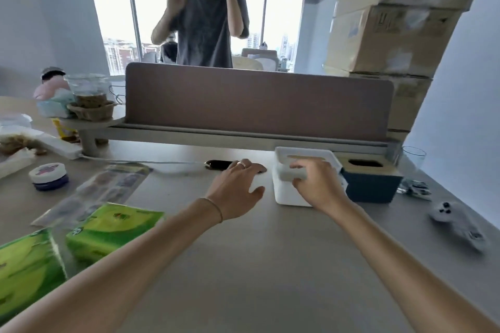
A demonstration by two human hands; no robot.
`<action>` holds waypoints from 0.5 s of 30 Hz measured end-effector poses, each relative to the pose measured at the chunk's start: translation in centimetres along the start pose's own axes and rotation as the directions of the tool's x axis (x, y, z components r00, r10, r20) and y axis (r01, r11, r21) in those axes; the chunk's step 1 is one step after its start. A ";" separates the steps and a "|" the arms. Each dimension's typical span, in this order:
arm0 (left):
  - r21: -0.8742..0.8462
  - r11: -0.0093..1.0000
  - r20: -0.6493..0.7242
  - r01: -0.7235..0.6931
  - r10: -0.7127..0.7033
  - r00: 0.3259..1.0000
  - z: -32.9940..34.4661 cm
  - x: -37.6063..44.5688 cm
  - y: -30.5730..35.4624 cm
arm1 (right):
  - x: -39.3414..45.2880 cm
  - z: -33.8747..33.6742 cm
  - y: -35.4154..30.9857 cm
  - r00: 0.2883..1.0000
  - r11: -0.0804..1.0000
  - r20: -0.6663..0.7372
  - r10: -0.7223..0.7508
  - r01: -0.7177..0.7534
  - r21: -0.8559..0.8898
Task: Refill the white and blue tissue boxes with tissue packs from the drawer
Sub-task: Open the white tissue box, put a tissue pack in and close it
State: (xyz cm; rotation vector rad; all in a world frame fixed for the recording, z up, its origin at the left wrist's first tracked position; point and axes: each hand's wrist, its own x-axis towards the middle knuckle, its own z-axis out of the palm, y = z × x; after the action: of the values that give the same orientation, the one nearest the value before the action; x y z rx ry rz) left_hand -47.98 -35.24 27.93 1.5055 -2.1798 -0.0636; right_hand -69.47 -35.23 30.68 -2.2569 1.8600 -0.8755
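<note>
Right hand (315, 184) closed over near corner of white box (290, 192), blue box (372, 184) touching its right side; left hand (238, 189) open, empty, just left; green packs (113, 230) far left.

The right hand (315, 184) grips the near rim of the white box (286, 189), which touches the blue box (372, 186) toward the desk's (257, 265) far right. The left hand (238, 186) hovers spread beside it. Two green packs (108, 230) lie at the left edge.
</note>
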 end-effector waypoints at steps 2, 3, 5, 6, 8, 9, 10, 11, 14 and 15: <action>-0.010 0.998 0.022 -0.060 0.060 0.998 2.1 1.4 1.1 | -0.1 -0.5 2.8 0.998 0.998 -0.008 0.057 -0.057 -0.038; -0.008 0.997 0.030 -0.082 0.082 0.996 2.9 2.0 1.6 | -0.1 -0.5 4.0 0.998 0.995 -0.002 0.070 -0.070 -0.065; -0.020 0.994 0.040 -0.107 0.107 0.993 4.4 3.4 2.5 | 0.3 -0.4 5.6 0.996 0.988 0.027 0.085 -0.081 -0.131; -0.025 0.993 0.045 -0.116 0.117 0.992 5.0 4.0 2.9 | 0.5 -0.3 6.3 0.995 0.984 0.045 0.089 -0.081 -0.156; -0.011 0.990 0.077 -0.143 0.143 0.987 6.2 5.2 3.6 | 0.9 0.2 7.4 0.992 0.976 0.085 0.091 -0.072 -0.204; -0.006 0.989 0.100 -0.149 0.149 0.984 6.8 5.8 3.9 | 1.2 0.5 7.8 0.990 0.972 0.111 0.083 -0.056 -0.228; -0.002 0.989 0.122 -0.147 0.147 0.982 7.3 6.2 4.2 | 1.4 0.9 8.2 0.988 0.968 0.137 0.070 -0.034 -0.249; 0.007 0.990 0.137 -0.143 0.140 0.981 7.8 6.6 4.5 | 1.6 1.3 8.7 0.986 0.966 0.156 0.052 -0.010 -0.260; 0.086 0.987 0.131 -0.139 0.127 0.983 9.0 7.9 4.8 | 2.0 2.4 9.5 0.988 0.959 0.156 -0.006 0.050 -0.278; 0.093 0.987 0.123 -0.130 0.118 0.985 9.4 8.2 4.8 | 2.0 2.6 9.6 0.989 0.961 0.144 -0.022 0.060 -0.271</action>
State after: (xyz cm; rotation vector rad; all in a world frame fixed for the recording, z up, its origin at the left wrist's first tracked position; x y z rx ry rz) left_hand -58.29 -42.80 24.08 1.4482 -2.3989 0.0005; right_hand -76.45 -40.33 25.24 -2.4481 1.9834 -0.4705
